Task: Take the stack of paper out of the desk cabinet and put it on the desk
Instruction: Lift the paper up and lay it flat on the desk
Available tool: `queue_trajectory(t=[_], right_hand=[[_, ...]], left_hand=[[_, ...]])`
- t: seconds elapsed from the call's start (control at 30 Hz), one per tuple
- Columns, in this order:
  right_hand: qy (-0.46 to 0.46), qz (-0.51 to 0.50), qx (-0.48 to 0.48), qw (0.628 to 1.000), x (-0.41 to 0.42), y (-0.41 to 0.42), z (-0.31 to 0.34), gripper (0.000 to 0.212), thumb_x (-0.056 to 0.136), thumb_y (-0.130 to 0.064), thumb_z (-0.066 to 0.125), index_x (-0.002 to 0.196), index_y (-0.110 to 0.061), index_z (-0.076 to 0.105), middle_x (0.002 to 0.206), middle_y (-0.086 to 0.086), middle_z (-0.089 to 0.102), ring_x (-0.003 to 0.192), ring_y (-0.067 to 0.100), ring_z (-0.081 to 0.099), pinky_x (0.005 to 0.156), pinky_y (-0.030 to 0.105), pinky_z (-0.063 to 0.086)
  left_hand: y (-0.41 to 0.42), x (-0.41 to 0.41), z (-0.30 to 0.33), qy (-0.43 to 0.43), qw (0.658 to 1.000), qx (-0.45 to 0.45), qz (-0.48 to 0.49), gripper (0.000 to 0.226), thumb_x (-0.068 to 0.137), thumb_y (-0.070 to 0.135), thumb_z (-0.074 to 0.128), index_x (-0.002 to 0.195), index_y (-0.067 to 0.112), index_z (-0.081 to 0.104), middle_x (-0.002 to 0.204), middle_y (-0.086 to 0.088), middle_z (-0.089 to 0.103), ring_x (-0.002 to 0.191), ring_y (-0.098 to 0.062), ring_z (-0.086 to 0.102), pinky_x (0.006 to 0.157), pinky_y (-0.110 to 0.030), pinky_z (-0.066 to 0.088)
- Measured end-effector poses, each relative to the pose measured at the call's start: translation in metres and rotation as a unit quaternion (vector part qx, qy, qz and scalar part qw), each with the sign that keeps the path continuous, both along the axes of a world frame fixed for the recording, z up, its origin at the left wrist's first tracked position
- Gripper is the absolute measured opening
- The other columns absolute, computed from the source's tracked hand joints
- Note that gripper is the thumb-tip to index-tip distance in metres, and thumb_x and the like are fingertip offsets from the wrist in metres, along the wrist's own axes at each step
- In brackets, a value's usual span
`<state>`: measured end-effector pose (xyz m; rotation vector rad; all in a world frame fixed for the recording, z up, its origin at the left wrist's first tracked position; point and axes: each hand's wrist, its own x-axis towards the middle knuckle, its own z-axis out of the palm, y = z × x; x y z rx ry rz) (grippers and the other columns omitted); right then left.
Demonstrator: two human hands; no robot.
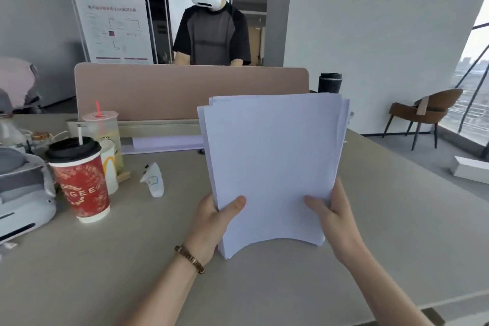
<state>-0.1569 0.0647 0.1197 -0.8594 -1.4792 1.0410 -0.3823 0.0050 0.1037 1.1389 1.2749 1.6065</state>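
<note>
A stack of white paper (272, 164) stands nearly upright over the grey desk (132, 259), its sheets slightly fanned at the top and its bottom edge bowed, resting on or just above the desk top. My left hand (214, 219) grips the stack's lower left side, thumb on the front. On the lower right side my right hand (334, 216) holds it the same way. A bead bracelet sits on my left wrist. The desk cabinet is not in view.
A red paper cup (79, 180) and other drink cups (104, 137) stand at the left beside grey devices. A small white controller (153, 178) lies mid-desk. A beige divider (190, 87) backs the desk, with a person in a headset behind it and a black tumbler (330, 82) at its right end.
</note>
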Motion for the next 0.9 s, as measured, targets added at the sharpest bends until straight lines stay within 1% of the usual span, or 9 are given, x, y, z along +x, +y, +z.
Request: queue_trajectory(t=[0.07,0.17,0.27,0.33,0.43,0.53,0.7,0.77,0.9], right_hand=[[0.015,0.007,0.002,1.000,0.001,-0.003,0.005,0.040,0.095,-0.010,0.062,0.129,-0.031,0.054,0.125,-0.010,0.067,0.116,0.009,0.064,0.093,0.035,0.052],[0.019,0.009,0.005,1.000,0.006,-0.008,0.025,0.031,0.094,-0.025,0.065,0.124,-0.026,0.057,0.121,-0.008,0.069,0.114,0.014,0.066,0.093,0.039,0.054],[0.037,0.021,0.020,0.999,0.008,-0.008,0.053,0.032,0.094,-0.025,0.064,0.125,-0.025,0.056,0.121,-0.008,0.070,0.113,0.014,0.067,0.089,0.034,0.055],[0.041,0.034,0.037,0.998,0.008,-0.007,0.068,0.034,0.093,-0.025,0.065,0.126,-0.026,0.056,0.121,-0.007,0.070,0.110,0.013,0.069,0.087,0.033,0.056],[0.027,0.034,0.056,0.997,0.010,-0.003,0.074,0.035,0.092,-0.026,0.067,0.124,-0.029,0.056,0.118,-0.009,0.071,0.106,0.012,0.071,0.084,0.034,0.057],[-0.009,0.033,0.065,0.997,0.015,0.004,0.070,0.039,0.091,-0.022,0.067,0.127,-0.029,0.053,0.121,-0.008,0.069,0.108,0.013,0.069,0.090,0.042,0.057],[0.034,0.083,0.020,0.996,0.016,0.011,0.060,0.046,0.088,-0.013,0.071,0.128,-0.026,0.052,0.124,-0.001,0.068,0.110,0.019,0.069,0.093,0.049,0.057],[0.047,0.086,0.006,0.995,0.012,0.012,0.050,0.043,0.088,-0.019,0.073,0.127,-0.027,0.055,0.122,-0.003,0.070,0.109,0.019,0.070,0.094,0.050,0.057],[0.065,0.054,0.003,0.996,0.003,0.016,0.038,0.027,0.089,-0.023,0.069,0.110,-0.035,0.059,0.115,-0.004,0.071,0.105,0.019,0.071,0.094,0.054,0.056]], left_hand=[[-0.001,0.000,0.002,-0.001,1.000,-0.007,-0.016,0.033,0.081,0.028,0.072,0.111,0.014,0.073,0.110,-0.003,0.078,0.103,-0.022,0.074,0.088,-0.041,0.057],[-0.008,0.004,0.010,0.000,1.000,-0.013,-0.019,0.028,0.080,0.030,0.073,0.104,0.017,0.076,0.106,-0.002,0.079,0.101,-0.022,0.074,0.086,-0.040,0.058],[-0.016,0.009,0.025,-0.002,1.000,0.013,-0.004,0.034,0.080,0.027,0.076,0.112,0.016,0.072,0.109,-0.001,0.078,0.102,-0.020,0.074,0.084,-0.036,0.058],[-0.017,0.011,0.037,-0.009,0.999,0.041,0.027,0.036,0.083,0.019,0.078,0.117,0.017,0.066,0.109,0.003,0.078,0.100,-0.015,0.074,0.076,-0.027,0.059],[-0.017,0.017,0.050,0.006,0.996,0.064,0.063,0.028,0.085,0.016,0.076,0.110,0.024,0.067,0.101,0.011,0.079,0.090,-0.006,0.075,0.064,-0.016,0.057],[-0.016,0.023,0.054,0.005,0.994,0.061,0.091,0.027,0.083,0.020,0.078,0.107,0.024,0.068,0.100,0.010,0.079,0.088,-0.007,0.075,0.065,-0.018,0.057],[-0.018,0.032,0.043,-0.004,0.995,0.033,0.094,0.030,0.081,0.022,0.080,0.109,0.023,0.071,0.100,0.009,0.079,0.089,-0.008,0.076,0.068,-0.020,0.058],[-0.017,0.035,0.038,0.002,0.994,0.020,0.103,0.024,0.080,0.024,0.081,0.103,0.024,0.074,0.097,0.009,0.080,0.088,-0.008,0.076,0.071,-0.024,0.057],[-0.010,0.039,0.040,0.026,0.989,0.027,0.144,0.007,0.079,0.023,0.082,0.084,0.026,0.077,0.086,0.011,0.080,0.079,-0.003,0.076,0.066,-0.020,0.057]])
